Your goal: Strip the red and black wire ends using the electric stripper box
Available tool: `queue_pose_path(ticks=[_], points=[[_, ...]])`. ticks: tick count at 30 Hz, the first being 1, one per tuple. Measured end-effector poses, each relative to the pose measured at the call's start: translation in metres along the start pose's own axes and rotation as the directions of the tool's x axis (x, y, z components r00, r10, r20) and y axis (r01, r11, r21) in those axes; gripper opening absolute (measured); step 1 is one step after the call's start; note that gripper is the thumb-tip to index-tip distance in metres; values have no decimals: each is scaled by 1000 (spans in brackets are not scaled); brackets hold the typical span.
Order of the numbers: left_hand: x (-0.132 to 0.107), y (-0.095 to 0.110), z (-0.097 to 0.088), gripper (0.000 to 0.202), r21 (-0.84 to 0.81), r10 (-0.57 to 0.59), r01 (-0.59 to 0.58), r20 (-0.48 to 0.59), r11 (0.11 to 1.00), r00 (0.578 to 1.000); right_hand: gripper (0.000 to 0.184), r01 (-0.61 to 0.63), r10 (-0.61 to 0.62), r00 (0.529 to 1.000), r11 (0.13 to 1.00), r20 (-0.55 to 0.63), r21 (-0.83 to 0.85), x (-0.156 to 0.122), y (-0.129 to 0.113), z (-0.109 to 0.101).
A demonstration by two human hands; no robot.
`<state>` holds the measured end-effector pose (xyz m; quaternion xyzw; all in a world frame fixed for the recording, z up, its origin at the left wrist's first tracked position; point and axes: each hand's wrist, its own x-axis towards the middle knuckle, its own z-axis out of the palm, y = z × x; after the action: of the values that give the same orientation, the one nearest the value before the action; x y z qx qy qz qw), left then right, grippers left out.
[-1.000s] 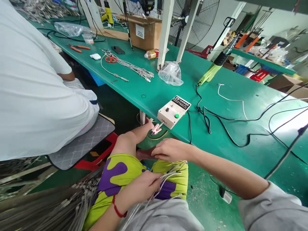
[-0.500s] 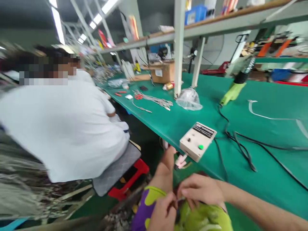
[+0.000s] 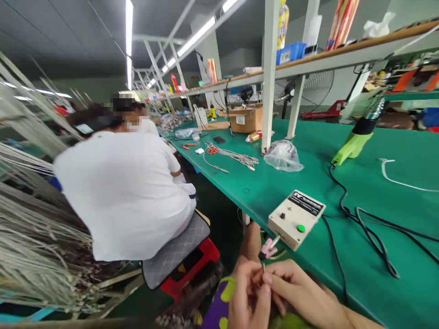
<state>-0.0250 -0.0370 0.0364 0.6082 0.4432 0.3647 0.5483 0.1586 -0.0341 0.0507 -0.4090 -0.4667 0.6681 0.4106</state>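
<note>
My left hand (image 3: 247, 294) and my right hand (image 3: 299, 292) meet at the bottom of the head view, fingertips pinched together on the end of a thin wire (image 3: 263, 270). The wire end is too small to make out in detail. Just above them a pink clip (image 3: 267, 250) hangs from a beige tester box (image 3: 296, 218) with a green button, which sits at the edge of the green workbench (image 3: 260, 187). My purple and yellow shorts (image 3: 219, 310) show below the hands.
A co-worker in a white shirt (image 3: 126, 192) sits to the left on a cushioned red stool (image 3: 185, 260). Bundles of wires (image 3: 34, 246) fill the left. On the bench lie black cables (image 3: 370, 228), a green heat gun (image 3: 356, 137), a plastic bag (image 3: 283, 157), scissors and a cardboard box (image 3: 245, 119).
The camera has tilted up from my lap to the room. My left hand rose from the wire bundle on my lap to meet the right hand, and both now pinch one wire end.
</note>
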Motion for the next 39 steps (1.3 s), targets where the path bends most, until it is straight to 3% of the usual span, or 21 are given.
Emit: queue_pose_path(ticks=[2, 4, 11, 14, 19, 27, 39], points=[[1, -1, 16, 56, -221, -34, 4, -130, 975, 991, 67, -17, 19, 997, 999, -70, 35, 0, -1, -1], [3, -1, 28, 58, -358, -87, 17, -181, 934, 980, 67, -35, 46, 989, 996, -141, 79, 1, -1, -1], [-2, -1, 35, 53, -531, -221, 77, -213, 844, 952, 50, -78, 110, 968, 986, -224, 145, 5, -17, 8], [-4, -3, 28, 49, -551, -222, 75, -206, 831, 953, 48, -94, 127, 961, 985, -246, 143, -3, -20, 7], [-5, -6, 20, 31, -510, -176, 131, -40, 850, 984, 37, -149, 172, 936, 984, -308, 99, -14, -17, -1], [-6, -4, 22, 35, -503, -182, 63, -191, 862, 965, 23, -82, 135, 961, 973, -243, 217, -7, -26, -1], [-6, -6, 28, 44, -632, -269, 162, -76, 757, 960, 29, 84, -60, 957, 994, -285, 73, -10, -27, -6]])
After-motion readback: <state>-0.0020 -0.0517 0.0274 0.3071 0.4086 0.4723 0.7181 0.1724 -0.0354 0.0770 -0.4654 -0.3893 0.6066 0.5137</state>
